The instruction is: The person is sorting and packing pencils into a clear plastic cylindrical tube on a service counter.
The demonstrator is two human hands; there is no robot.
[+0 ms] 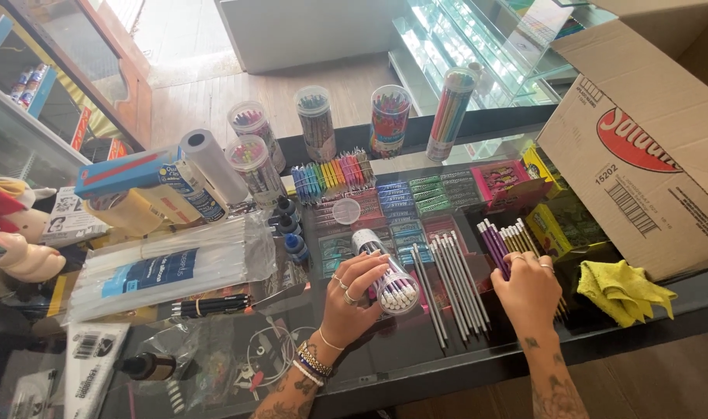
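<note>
Head view, looking down at a dark glass counter (416, 365). Left hand (352, 291) has fingers wrapped round a clear plastic pencil tube (386, 273); tube is tilted, open end toward the viewer, pencil ends showing inside. Tube sits above the counter near its front edge, just left of a row of grey pencils (451, 283) lying flat on the glass. Tube's round clear lid (346, 210) lies on the counter behind the tube, apart from it. Right hand (531, 289) is palm down at the right of the grey row, fingers closed over a bunch of purple and cream pencils (503, 240); whether they're lifted off the glass, can't tell. Yellow cloth (624, 289) just right of that hand, against a big cardboard box (649, 147) at the counter's right end. Behind the tube: small ink bottles with blue caps (290, 225), a rack of coloured markers (332, 175), then four more upright pencil tubes (317, 120) along the counter's back edge. Left of the tube: bag of clear glue sticks (172, 268), black pens (210, 306) in front of it, white paper roll (213, 164) behind. Under the glass, flat packs in blue, green and pink.
</note>
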